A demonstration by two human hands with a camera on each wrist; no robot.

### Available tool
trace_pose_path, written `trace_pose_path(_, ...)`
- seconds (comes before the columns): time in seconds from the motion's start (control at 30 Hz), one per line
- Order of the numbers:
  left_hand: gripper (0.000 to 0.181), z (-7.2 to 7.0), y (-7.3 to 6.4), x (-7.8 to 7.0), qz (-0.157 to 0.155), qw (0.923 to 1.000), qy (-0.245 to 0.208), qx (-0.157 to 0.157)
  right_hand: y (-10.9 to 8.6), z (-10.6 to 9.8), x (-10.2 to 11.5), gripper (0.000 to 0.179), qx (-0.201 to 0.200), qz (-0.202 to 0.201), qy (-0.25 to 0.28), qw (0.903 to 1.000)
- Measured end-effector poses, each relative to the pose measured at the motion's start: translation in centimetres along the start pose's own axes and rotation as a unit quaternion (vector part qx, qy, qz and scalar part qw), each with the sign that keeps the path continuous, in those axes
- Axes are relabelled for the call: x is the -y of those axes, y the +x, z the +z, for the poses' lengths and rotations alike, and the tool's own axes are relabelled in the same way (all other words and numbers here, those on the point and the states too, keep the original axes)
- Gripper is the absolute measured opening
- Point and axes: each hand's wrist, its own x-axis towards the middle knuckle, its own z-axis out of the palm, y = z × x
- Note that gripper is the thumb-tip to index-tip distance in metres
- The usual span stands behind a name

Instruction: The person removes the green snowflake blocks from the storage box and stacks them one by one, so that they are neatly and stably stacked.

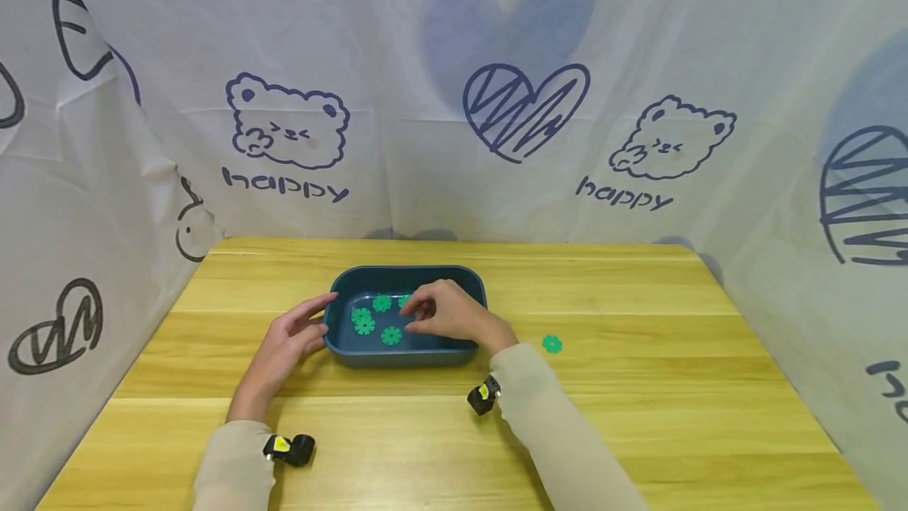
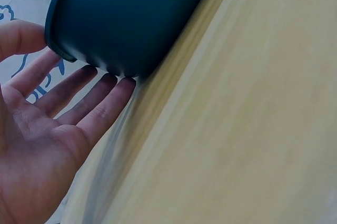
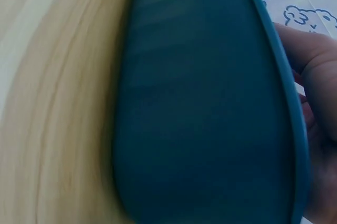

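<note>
– Pale sleeves [image 1: 567, 436] up front, both of yours reaching over the bench [image 1: 638, 322]. So how far along are you, op?

– Pretty far, I'd say, at least for a sorted-vs-loose count. You've got five green discs [image 1: 391, 335] showing in the dark blue tub [image 1: 404, 356], two of them overlapping at the left and one half hidden by your fingers. More could be under your hand, can't tell.

– And what's outside?

– Just one loose disc [image 1: 552, 344] that I can spot, on the bench to the right of the tub, near your right sleeve. Can't tell from this whether you're moving pieces in or out, though.

– What are your hands up to?

– Your left grip [image 1: 284, 341] is spread, fingertips touching the tub's left end. Your right grip [image 1: 450, 312] is over the inside, thumb and forefinger apart, nothing visible between them.
</note>
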Motion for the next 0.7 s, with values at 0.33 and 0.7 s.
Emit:
trace_pose_path(0.33, 0.050, -0.1, 0.0, 0.1, 0.001, 1.0000, 0.000, 0.001, 1.7, 1.7, 0.3, 0.022, 0.031, 0.028, -0.013, 0.9990)
trace_pose_path(0.7, 0.050, 0.0, -0.1, 0.1, 0.000, 1.0000, -0.003, 0.000, 3.2, 3.0, 0.3, 0.028, 0.052, 0.025, -0.083, 0.9949)
